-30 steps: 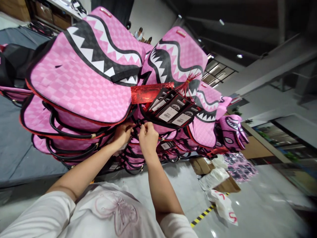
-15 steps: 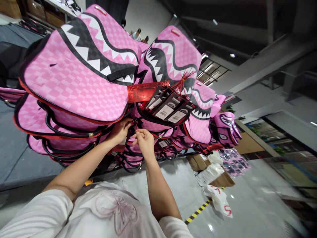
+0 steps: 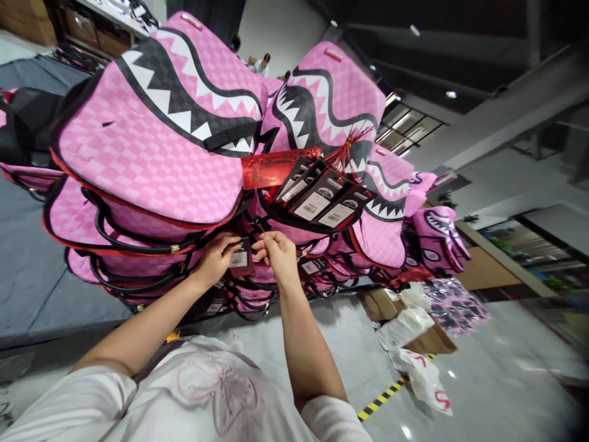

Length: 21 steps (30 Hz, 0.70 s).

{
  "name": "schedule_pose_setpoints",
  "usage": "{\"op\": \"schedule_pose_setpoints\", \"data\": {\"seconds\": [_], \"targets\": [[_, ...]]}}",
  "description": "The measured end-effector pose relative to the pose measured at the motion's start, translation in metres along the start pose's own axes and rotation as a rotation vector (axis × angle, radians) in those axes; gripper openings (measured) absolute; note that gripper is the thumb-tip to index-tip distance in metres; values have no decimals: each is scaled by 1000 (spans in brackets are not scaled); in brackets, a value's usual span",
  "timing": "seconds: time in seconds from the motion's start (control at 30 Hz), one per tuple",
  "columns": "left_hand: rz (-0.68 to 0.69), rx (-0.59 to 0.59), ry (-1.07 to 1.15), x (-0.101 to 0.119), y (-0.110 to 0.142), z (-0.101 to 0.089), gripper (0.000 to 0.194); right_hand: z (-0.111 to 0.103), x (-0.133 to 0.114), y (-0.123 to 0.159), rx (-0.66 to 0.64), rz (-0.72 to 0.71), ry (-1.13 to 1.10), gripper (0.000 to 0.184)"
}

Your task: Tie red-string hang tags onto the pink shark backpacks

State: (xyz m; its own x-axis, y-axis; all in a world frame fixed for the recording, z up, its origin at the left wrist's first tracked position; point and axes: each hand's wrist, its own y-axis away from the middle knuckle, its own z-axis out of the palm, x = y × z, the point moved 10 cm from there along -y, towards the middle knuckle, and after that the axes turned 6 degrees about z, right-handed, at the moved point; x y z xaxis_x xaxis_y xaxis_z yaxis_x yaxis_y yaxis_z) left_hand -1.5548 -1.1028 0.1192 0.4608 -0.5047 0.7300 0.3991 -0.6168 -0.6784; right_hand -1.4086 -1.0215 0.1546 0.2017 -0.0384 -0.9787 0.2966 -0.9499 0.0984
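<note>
Pink checkered bags with black shark mouths and white teeth lie stacked before me, the nearest large bag (image 3: 156, 159) on top at left. My left hand (image 3: 216, 261) is closed at the edge of a black hang tag (image 3: 240, 258) with a white barcode label, hanging between the stacks. Just right of it, my right hand (image 3: 278, 253) is pinched, with a bit of thin red string at its fingertips. Above the hands, a bundle of black hang tags (image 3: 317, 199) with red strings rests on a neighbouring bag (image 3: 329, 92), beside a shiny red strip (image 3: 278, 167).
Black bag handles (image 3: 133, 242) jut from the stacks. More pink bags (image 3: 439, 236) continue along the row to the right. Cardboard (image 3: 427, 334), white plastic bags (image 3: 421, 374) and yellow-black tape (image 3: 381, 398) are on the floor. People sit in the far background.
Both hands have come down slightly from the bag's handle area and moved a little apart. The hang tag now shows plainly between them. The view has shifted slightly.
</note>
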Motion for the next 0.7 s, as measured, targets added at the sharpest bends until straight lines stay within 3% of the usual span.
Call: {"op": "schedule_pose_setpoints", "data": {"seconds": [0.13, 0.3, 0.5, 0.6, 0.7], "targets": [[132, -29, 21, 16, -11, 6, 16, 4, -8, 4, -87, -34, 110, 25], [240, -64, -182, 30, -22, 16, 15, 7, -18, 7, -146, -88, 168, 22], [262, -88, -206, 38, -27, 22, 17, 1, -14, 0, -72, -15, -4, 26], [305, -77, -131, 42, -30, 21, 17, 1, -16, -4, -39, -39, -34, 25], [254, -78, -109, 38, -35, 21, 17, 1, -18, -9, -7, -85, -13, 24]]}}
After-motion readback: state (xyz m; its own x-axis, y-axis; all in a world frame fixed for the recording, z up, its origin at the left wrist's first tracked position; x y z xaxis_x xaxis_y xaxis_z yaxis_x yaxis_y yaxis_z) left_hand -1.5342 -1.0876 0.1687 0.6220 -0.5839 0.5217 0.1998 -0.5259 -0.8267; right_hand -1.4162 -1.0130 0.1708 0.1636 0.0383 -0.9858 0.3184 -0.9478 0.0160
